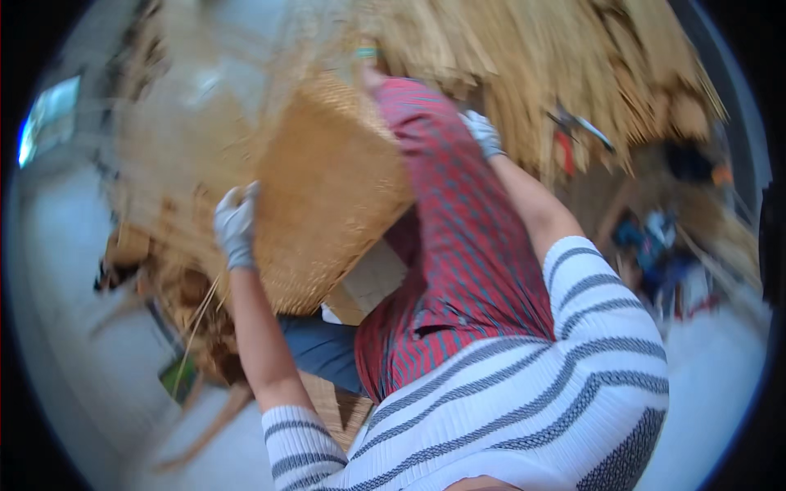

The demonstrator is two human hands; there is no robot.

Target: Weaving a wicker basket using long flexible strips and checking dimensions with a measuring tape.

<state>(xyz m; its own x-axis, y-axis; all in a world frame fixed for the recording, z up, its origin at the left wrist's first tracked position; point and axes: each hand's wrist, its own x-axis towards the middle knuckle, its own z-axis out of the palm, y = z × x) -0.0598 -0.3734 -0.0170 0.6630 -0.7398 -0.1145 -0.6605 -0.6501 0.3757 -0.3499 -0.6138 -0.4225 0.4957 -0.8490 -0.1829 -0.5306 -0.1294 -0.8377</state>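
Note:
A tan piece of woven basketwork (327, 180) with a raised, box-like corner leans against my legs, left of my raised knee. My left hand (236, 225), in a pale glove, grips its left edge, the fingers curled there. Past the striped red trouser leg (463, 188), my right hand (483, 133), also gloved, rests beside the knee and next to the pale strips. The leg partly covers its fingers, and blur hides whether they hold anything.
Long loose plant strips (540, 49) are heaped at the far right. Red-handled pliers (565, 143) lie on them. Blurred clutter (651, 237) stands at the right, and wooden legs (217, 425) at the lower left. A bright window (51, 114) shows far left.

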